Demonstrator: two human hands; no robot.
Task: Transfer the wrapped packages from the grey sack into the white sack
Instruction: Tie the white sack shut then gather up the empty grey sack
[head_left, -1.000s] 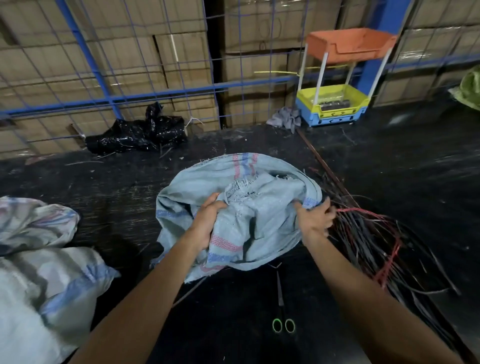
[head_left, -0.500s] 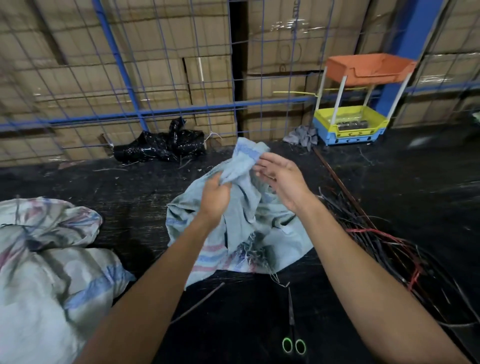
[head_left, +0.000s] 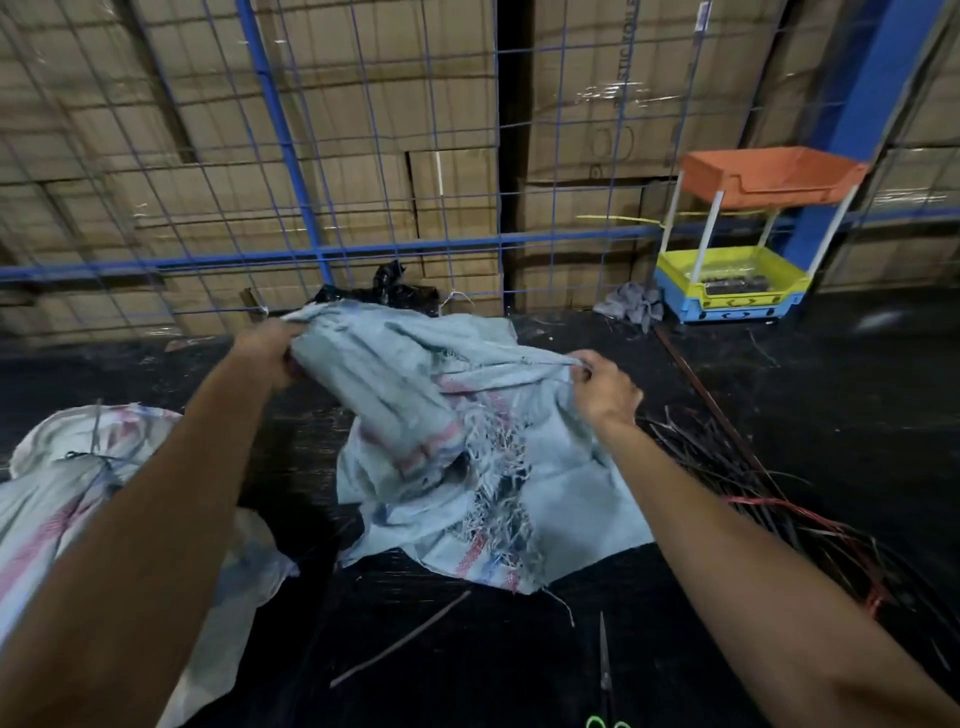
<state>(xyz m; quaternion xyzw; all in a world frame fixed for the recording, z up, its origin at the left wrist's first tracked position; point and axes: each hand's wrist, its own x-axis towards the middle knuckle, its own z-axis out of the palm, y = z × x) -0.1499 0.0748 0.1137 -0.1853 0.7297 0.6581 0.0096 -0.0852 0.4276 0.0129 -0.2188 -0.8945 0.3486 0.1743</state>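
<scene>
Packages unseen; hands (head_left: 605, 387) grip sack (head_left: 415, 395).

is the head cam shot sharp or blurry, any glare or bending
Head view: motion blur smears the left hand and the mesh fence; the grey sack and right hand are only slightly soft. Head view: glare shines on the plastic-wrapped boxes. Head view: the wide lens bows the fence bars, and the black tabletop is dim.

The grey sack (head_left: 415, 395), pale blue-grey with red and blue stripes and a frayed edge, hangs crumpled at centre frame, its top lifted. The white sack (head_left: 57, 499) lies bunched at lower left.
</scene>
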